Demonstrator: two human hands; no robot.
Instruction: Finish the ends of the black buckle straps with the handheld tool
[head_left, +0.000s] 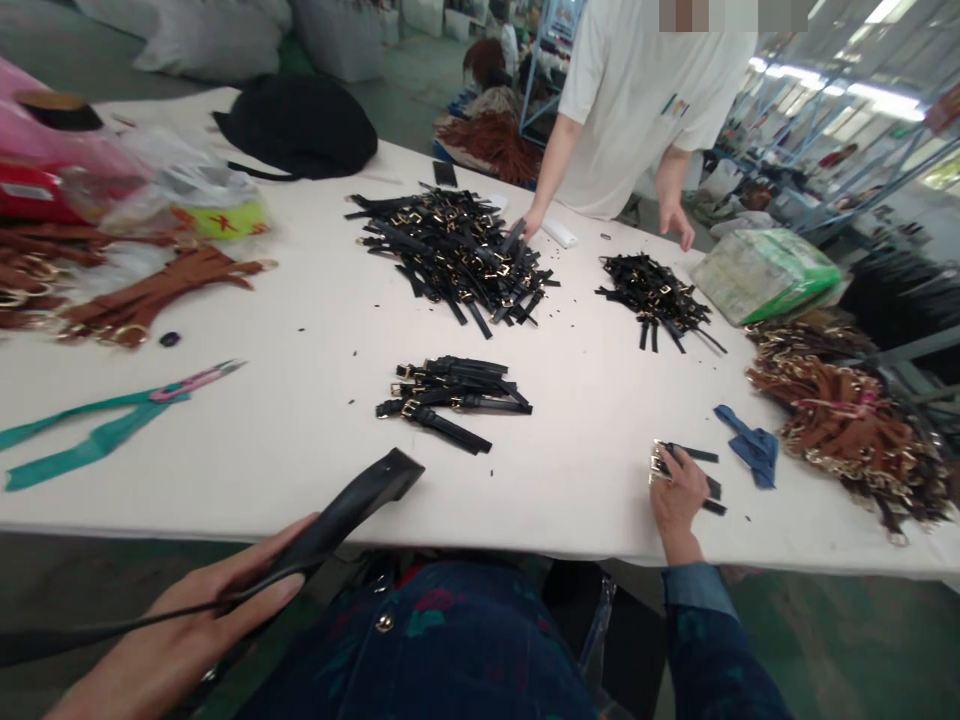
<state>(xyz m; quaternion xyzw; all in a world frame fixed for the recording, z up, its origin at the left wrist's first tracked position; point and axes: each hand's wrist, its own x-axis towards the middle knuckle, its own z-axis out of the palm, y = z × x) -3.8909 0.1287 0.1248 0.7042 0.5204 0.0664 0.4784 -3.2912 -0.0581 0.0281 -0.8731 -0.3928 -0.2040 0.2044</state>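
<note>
We're on the head view, and straight away we spot the left hand point(217, 610) at the lower left of the frame, fingers wrapped around a long black tool point(352, 510). Its flared end points up toward the middle, over the near edge of the white counter point(570, 480), and we see a thin dark cord point(97, 636) trailing off to the left edge.

Over to the lower right we go: there's the right hand point(679, 490), palm down on the counter, fingers curled together and gripping a few short black straps point(709, 453). We see gold buckles poking out left of the knuckles, strap ends to the right. Just beside them we find a blue cloth point(752, 447).

In the centre, a small stack of buckled straps point(461, 395) lies on its own. Above it we get the big black pile point(457, 250), where a co-worker's hand point(532, 222) is reaching in; that person's other hand point(677, 226) hangs near a second black pile point(651, 288) at the upper right.

On the left we've got shears point(112, 435) with teal handles, lying spread, and brown straps point(150, 290) above them. Up top we notice a black cap point(300, 125). Far right, we see another brown heap point(855, 415) under a green-and-clear package point(780, 272).
</note>
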